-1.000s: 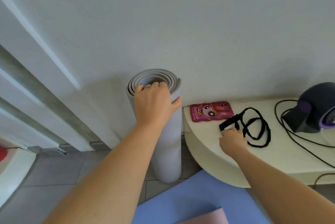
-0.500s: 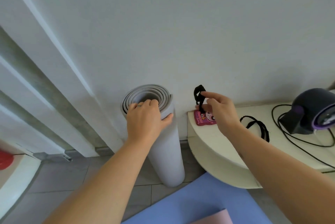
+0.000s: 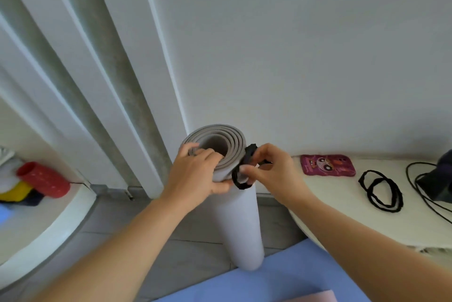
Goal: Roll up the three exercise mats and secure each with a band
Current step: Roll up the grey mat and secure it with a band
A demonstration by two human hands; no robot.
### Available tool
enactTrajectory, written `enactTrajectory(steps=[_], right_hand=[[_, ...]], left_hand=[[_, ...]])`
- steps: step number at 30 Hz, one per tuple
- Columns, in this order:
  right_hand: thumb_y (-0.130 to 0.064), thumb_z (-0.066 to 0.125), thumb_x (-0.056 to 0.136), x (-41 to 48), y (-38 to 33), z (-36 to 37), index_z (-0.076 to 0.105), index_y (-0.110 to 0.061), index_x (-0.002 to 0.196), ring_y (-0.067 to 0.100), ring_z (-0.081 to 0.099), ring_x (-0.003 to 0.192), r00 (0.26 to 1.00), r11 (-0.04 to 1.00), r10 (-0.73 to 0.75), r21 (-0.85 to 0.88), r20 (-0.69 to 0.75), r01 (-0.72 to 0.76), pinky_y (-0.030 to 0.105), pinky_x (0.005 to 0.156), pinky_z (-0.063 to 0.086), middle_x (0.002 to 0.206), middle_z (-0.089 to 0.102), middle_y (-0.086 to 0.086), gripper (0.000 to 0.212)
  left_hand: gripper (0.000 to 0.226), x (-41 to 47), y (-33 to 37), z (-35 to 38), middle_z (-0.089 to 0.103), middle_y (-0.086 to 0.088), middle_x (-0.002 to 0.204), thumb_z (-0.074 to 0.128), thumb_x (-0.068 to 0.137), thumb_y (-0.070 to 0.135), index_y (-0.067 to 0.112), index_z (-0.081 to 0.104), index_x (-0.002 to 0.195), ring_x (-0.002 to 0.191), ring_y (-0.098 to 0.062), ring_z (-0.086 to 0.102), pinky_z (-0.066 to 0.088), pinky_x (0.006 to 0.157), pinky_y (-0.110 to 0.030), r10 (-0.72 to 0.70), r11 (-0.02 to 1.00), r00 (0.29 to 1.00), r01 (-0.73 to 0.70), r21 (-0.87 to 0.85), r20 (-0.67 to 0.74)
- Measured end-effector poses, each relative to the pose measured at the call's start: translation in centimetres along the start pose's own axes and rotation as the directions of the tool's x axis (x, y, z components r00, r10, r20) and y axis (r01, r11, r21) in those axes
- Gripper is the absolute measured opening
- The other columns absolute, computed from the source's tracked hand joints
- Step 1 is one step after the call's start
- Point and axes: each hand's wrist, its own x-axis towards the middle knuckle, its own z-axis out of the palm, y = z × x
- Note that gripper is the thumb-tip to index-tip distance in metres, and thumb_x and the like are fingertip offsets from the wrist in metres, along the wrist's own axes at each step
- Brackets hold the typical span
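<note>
A rolled grey mat [image 3: 241, 223] stands upright on the floor against the white wall. My left hand [image 3: 195, 174] grips its top end, fingers curled over the rim and thumb on the outside. My right hand [image 3: 269, 169] pinches a black band [image 3: 241, 174] right beside the roll's top edge, the loop touching the mat's right side. More black bands [image 3: 381, 188] lie on the cream shelf [image 3: 342, 218] to the right. A blue mat [image 3: 281, 282] lies flat on the floor below, with a pink mat's corner [image 3: 315, 298] on it.
A pink cartoon phone case [image 3: 327, 164] lies on the shelf by the wall. A dark device [image 3: 440, 177] with a black cable [image 3: 420, 194] sits at the far right. At left, a white ledge [image 3: 49, 223] holds a red cylinder [image 3: 44, 179] and a yellow item [image 3: 14, 191].
My right hand lifted a black band off the shelf and carried it left to the top of the grey roll. My left hand kept hold of the roll's top.
</note>
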Motion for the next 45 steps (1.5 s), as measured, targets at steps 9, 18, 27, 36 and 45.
enactTrajectory(steps=[9, 18, 27, 36, 45], right_hand=[[-0.013, 0.045, 0.092, -1.4, 0.6, 5.7, 0.050, -0.010, 0.108, 0.016, 0.055, 0.091, 0.888, 0.891, -0.326, -0.209, 0.326, 0.403, 0.029, 0.083, 0.047, 0.101, 0.043, -0.006, 0.017], [-0.016, 0.064, 0.082, 0.1, 1.3, 7.3, 0.036, -0.022, 0.126, 0.028, 0.059, 0.082, 0.863, 0.703, -0.313, -0.514, 0.397, 0.492, 0.046, 0.064, 0.055, 0.113, 0.042, 0.007, 0.052], [-0.030, 0.087, 0.057, 2.1, -1.4, 6.9, 0.064, -0.008, 0.106, 0.033, 0.056, 0.098, 0.802, 0.389, -0.297, -0.702, 0.518, 0.597, 0.036, 0.081, 0.050, 0.110, 0.058, 0.011, 0.058], [-0.055, 0.069, 0.063, 4.1, -0.7, 5.8, 0.067, -0.016, 0.092, 0.021, 0.050, 0.119, 0.546, 0.020, -0.252, -0.560, 0.799, 0.828, 0.038, 0.106, 0.022, 0.097, 0.066, -0.006, 0.050], [-0.048, 0.074, 0.066, 4.5, 0.6, 5.5, 0.062, -0.011, 0.083, 0.027, 0.055, 0.109, 0.692, 0.180, -0.255, -0.670, 0.675, 0.720, 0.052, 0.103, 0.035, 0.088, 0.064, 0.001, 0.043]], left_hand=[[0.054, -4.0, -5.6, -1.9, 0.066, 0.005, 0.072, 0.051, 0.069, 0.056, 0.009, 0.072, 0.084, 0.067, -0.017, 0.065, 0.028, 0.100, -0.032, 0.043, 0.998, 0.996, -0.046, 0.038, 0.075], [0.046, -6.2, -6.5, -0.8, 0.068, 0.005, 0.077, 0.051, 0.074, 0.054, 0.014, 0.071, 0.085, 0.077, -0.017, 0.066, 0.029, 0.104, -0.035, 0.085, 0.996, 0.990, -0.086, 0.005, 0.115], [0.045, -6.3, -7.1, -0.6, 0.066, 0.003, 0.079, 0.052, 0.077, 0.053, 0.014, 0.070, 0.088, 0.079, -0.018, 0.065, 0.033, 0.103, -0.038, 0.177, 0.983, 0.979, -0.181, 0.037, 0.098], [0.042, -6.5, -6.5, -0.2, 0.063, 0.003, 0.077, 0.053, 0.082, 0.051, 0.012, 0.068, 0.085, 0.076, -0.017, 0.062, 0.032, 0.106, -0.043, 0.330, 0.942, 0.944, -0.330, 0.068, 0.009], [0.059, -6.9, -4.4, -2.9, 0.056, 0.004, 0.099, 0.044, 0.078, 0.071, 0.021, 0.059, 0.105, 0.092, -0.018, 0.053, 0.041, 0.091, -0.036, -0.149, 0.989, 0.989, 0.149, -0.009, -0.002]])
